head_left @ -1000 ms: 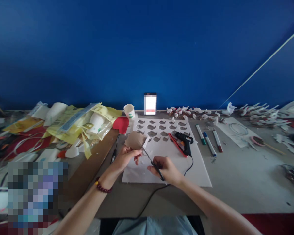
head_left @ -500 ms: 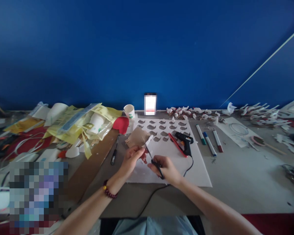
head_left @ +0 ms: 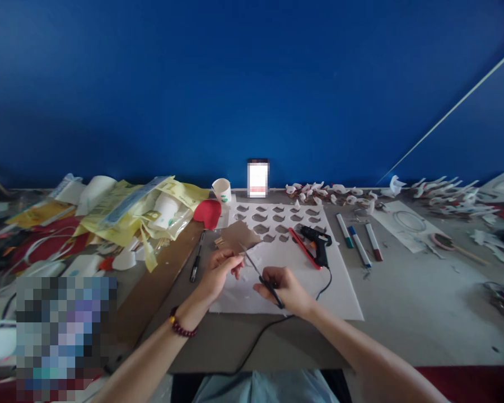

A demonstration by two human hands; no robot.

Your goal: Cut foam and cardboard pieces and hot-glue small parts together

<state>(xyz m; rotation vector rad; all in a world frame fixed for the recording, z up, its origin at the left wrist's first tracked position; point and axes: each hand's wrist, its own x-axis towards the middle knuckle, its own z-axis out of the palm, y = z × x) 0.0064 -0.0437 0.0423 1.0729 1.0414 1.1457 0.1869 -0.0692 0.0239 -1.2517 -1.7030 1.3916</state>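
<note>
My right hand is wrapped round the black handles of a pair of scissors. The blades point up and left, toward the fingertips of my left hand. That hand is closed in a pinch. Whatever lies between its fingers is too small to make out. Just beyond them lies a piece of brown cardboard with short wooden sticks at its left edge. Beneath both hands is a large white sheet with rows of grey leaf-like shapes at its far end.
A glue gun rests on the sheet's right side, its cord trailing toward me. Markers lie right of it, a pen to the left. Behind stand a paper cup and a phone. Yellow packaging is piled left.
My left hand has moved left and slightly down, away from the scissors' blades. The white piece seen by its fingers is no longer clear, and more cardboard shows. My right hand has barely moved.
</note>
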